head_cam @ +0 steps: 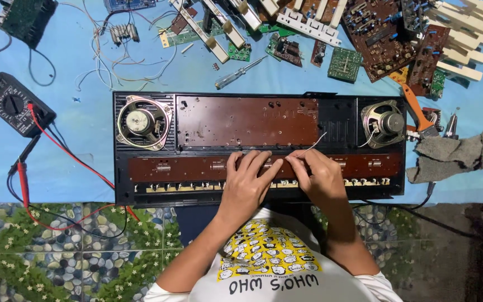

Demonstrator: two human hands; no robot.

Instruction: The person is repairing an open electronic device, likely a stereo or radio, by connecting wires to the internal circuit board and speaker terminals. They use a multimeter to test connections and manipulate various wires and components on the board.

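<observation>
An opened black keyboard case lies on a blue cloth, with a round speaker at its left end and another speaker at its right. Brown circuit boards fill its middle. My left hand rests flat on the lower brown board, fingers spread. Beside it, my right hand pinches a thin white wire that rises toward the upper board.
A black multimeter with red and black leads lies at the left. Loose circuit boards, white keys, wires and a screwdriver litter the back. A brush and grey rag lie right.
</observation>
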